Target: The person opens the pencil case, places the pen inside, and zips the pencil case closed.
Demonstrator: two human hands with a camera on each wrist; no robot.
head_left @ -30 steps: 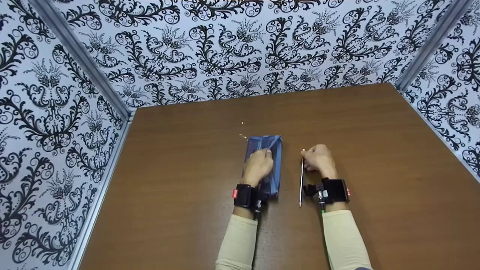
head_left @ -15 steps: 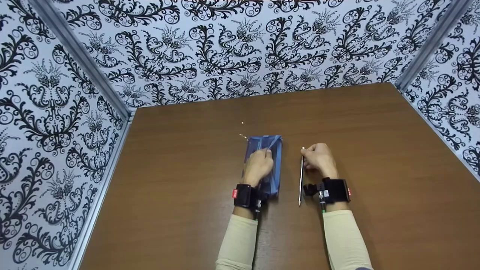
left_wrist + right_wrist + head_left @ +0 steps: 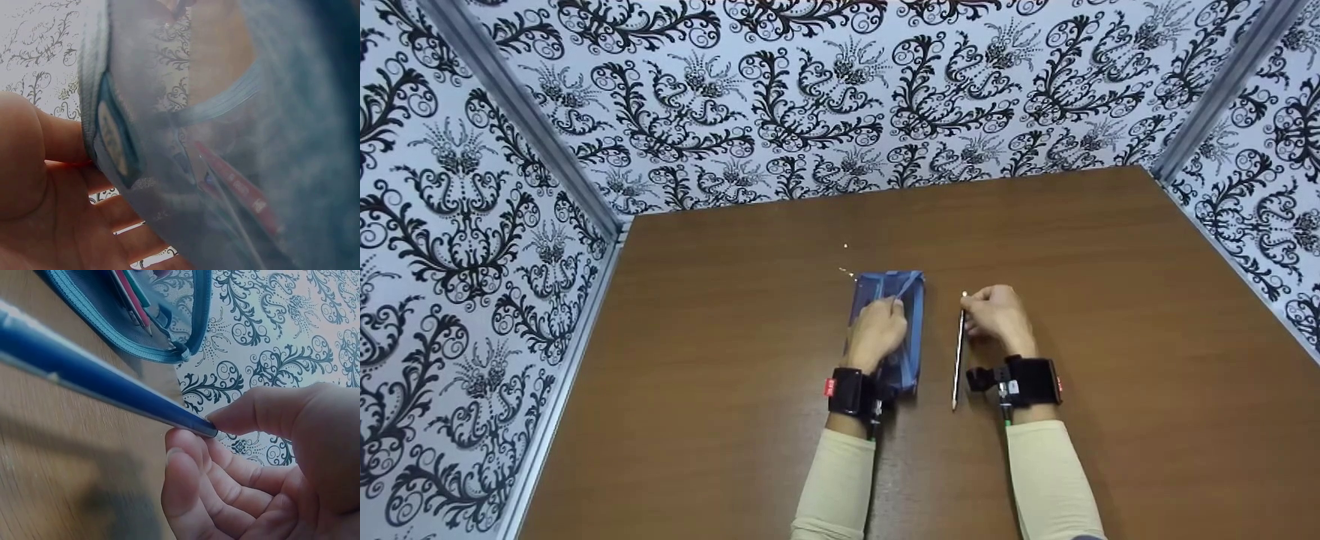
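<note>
A blue see-through pencil case (image 3: 913, 337) lies lengthwise on the table. My left hand (image 3: 877, 331) pinches its zipped edge between thumb and fingers. In the right wrist view its zip (image 3: 146, 354) gapes open. Inside, a red pencil (image 3: 133, 297) lies beside a green one. The left wrist view shows a red pencil (image 3: 239, 188) with lettering through the clear side. To the right of the case, my right hand (image 3: 997, 315) pinches a blue-and-silver pencil (image 3: 112, 379) by one end. Its sharpened tip points toward me, apart from the case.
The brown wooden table (image 3: 720, 337) is bordered by white walls (image 3: 840, 97) with black scrollwork and grey metal posts. Several small bright specks (image 3: 846, 271) show just beyond the case's far left corner. Both wrists wear black camera straps (image 3: 1031, 380).
My right hand has shifted slightly away from me with the pencil, whose tip has swung a little left toward the case. The left hand and the case have stayed put.
</note>
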